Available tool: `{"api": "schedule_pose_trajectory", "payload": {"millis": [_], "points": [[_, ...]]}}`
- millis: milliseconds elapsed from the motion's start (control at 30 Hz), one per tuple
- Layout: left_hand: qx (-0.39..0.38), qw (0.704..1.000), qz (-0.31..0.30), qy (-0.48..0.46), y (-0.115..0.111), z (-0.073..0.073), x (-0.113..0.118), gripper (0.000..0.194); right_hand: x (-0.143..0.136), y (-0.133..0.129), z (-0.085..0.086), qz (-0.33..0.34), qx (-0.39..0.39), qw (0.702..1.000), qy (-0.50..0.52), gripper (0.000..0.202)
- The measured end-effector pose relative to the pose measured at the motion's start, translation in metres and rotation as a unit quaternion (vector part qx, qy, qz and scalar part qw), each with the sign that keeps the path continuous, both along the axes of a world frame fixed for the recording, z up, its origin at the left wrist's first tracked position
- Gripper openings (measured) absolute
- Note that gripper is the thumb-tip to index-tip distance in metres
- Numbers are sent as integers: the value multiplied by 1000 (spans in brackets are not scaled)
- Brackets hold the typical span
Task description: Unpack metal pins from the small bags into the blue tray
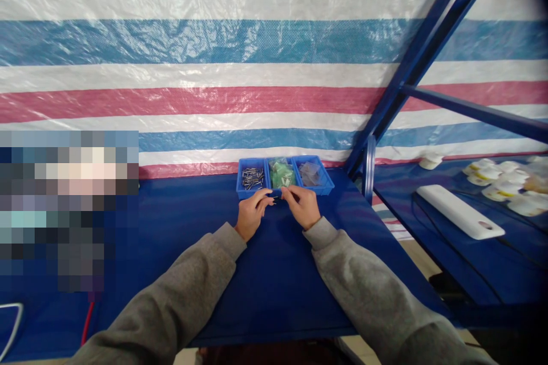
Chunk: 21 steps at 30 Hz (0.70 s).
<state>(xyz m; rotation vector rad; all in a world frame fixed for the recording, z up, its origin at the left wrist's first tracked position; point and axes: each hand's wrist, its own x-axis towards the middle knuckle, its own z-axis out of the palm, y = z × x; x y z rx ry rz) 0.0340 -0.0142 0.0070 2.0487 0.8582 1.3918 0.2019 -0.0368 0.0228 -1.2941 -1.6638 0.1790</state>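
My left hand (pixel 252 215) and my right hand (pixel 306 206) meet over the table, just in front of three blue bins. Thumb and finger of each hand are pinched together. Between the fingertips is a small dark piece (pixel 276 197), too small to name. The left bin holds many thin metal pins or screws (pixel 252 178). Green plastic wrapping with small light pieces (pixel 281 174) fills the middle bin, partly behind my fingers. In the right bin lie clear plastic bags (pixel 309 173).
The blue table (pixel 274 291) runs to a striped plastic sheet (pixel 214 74) behind. At right rise blue metal posts (pixel 396 88). Beyond them, a second table carries a white oblong device (pixel 460 211), cables and several white rolls (pixel 505 182). The left side is blurred out by pixels.
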Motion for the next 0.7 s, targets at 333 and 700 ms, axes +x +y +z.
{"api": "schedule_pose_trajectory", "payload": {"millis": [333,700], "points": [[-23,999,30,21,-1,3,-2,25,-2,-4,1,90,0,995,40,24],[-35,999,22,15,1,-1,-4,26,-4,0,-5,115,-19,993,17,16]]}}
